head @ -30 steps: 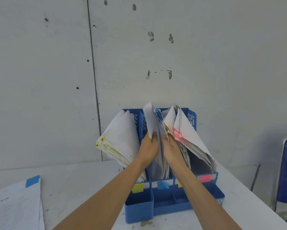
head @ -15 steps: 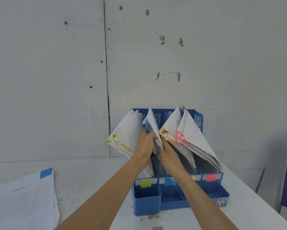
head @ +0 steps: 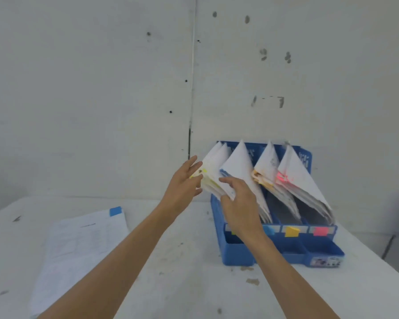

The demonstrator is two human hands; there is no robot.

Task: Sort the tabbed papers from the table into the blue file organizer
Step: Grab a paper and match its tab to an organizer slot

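Observation:
The blue file organizer point(head: 237, 252) stands against the wall with several slots full of leaning white papers, marked yellow point(head: 213, 166), blue point(head: 238, 166), orange point(head: 266, 164) and pink point(head: 296, 171). Matching colour labels run along its front. My left hand point(head: 183, 187) is in the air just left of the yellow-tabbed bundle, fingers spread and holding nothing. My right hand point(head: 238, 201) hovers in front of the blue-tabbed bundle, fingers loosely bent, nothing in its grasp. A stack of papers with a blue tab point(head: 83, 245) lies flat on the table at the left.
The white table point(head: 189, 284) is stained and meets a grey wall right behind the organizer. The organizer's front has small open trays point(head: 293, 250). At the far right, the table's edge drops off near a dark object.
Both hands have let go of the blue-tabbed papers in the organizer and drawn back toward the left. The papers now lean in their slot. The camera view has swung left.

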